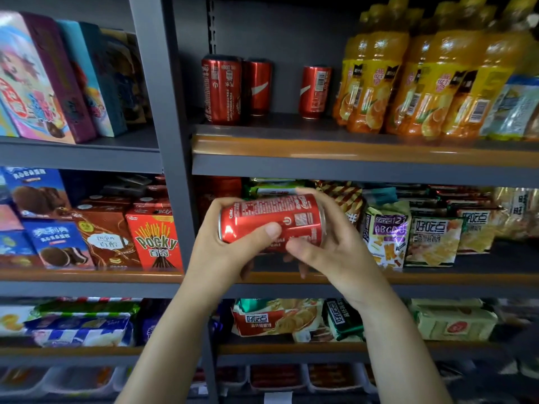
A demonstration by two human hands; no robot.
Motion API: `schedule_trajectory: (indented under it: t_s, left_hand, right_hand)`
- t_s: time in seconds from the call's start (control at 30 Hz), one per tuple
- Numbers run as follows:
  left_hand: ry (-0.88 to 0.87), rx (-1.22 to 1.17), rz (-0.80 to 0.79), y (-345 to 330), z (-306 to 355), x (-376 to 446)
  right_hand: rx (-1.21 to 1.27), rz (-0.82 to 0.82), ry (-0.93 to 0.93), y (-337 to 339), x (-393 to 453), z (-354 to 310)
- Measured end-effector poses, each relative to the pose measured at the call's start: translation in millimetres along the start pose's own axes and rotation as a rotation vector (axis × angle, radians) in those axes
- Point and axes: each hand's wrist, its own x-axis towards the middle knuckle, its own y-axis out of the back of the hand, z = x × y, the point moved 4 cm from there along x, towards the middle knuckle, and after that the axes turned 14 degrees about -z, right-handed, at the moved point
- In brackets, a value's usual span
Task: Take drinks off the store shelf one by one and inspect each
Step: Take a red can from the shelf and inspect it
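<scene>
Red aluminium can (272, 223) lies sideways, off the shelf (350, 148), clamped between left hand (224, 246) and right hand (329, 252). Judged rigid, smooth, possibly slippery, dentable; grip best around the cylindrical wall. 3 cans (223, 88) remain shelved.

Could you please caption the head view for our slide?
Both hands hold a red can sideways before stocked shelves.
</scene>
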Motion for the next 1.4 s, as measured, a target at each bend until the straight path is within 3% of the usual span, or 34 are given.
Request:
schedule_trajectory:
  t_s: [0.13, 0.3, 0.5, 0.73, 0.9, 1.07, 1.17, 1.3, 1.4]
  left_hand:
    - [0.096, -0.060, -0.031, -5.5, -4.7, -1.1]
    - [0.006, 0.103, -0.245, -13.1, -1.3, -5.8]
    - [-0.247, 0.251, -0.091, -20.7, 7.2, -15.0]
    - [-0.030, -0.085, -0.065, -32.2, 1.0, -12.8]
    - [0.239, -0.152, -0.084, -35.0, 0.8, -11.4]
    - [0.045, 0.131, -0.237, -31.5, 7.8, -12.4]
    - [-0.070, 0.223, -0.204, -30.6, 11.2, -14.1]
    - [-0.090, 0.147, -0.119, -29.1, 9.6, -14.0]
    - [0.002, -0.016, -0.013, -31.2, 2.4, -13.8]
  right_hand:
    - [-0.004, 0.062, 0.001, 7.0, -6.0, -0.1]
    - [0.031, 0.169, 0.007, 12.0, -13.8, 1.8]
    - [0.020, 0.201, 0.049, 9.9, -17.9, -2.1]
    - [-0.001, 0.150, 0.144, 2.7, -20.3, -15.4]
    - [-0.038, 0.145, 0.153, -1.2, -20.5, -11.6]
    - [0.027, 0.223, 0.102, 1.0, -19.8, -3.2]
    - [0.191, 0.250, 0.040, -2.2, -20.5, 2.2]
    - [0.100, 0.189, 0.083, -6.2, -21.8, -2.1]
    - [0.035, 0.099, 0.105, -6.3, -23.3, -6.0]
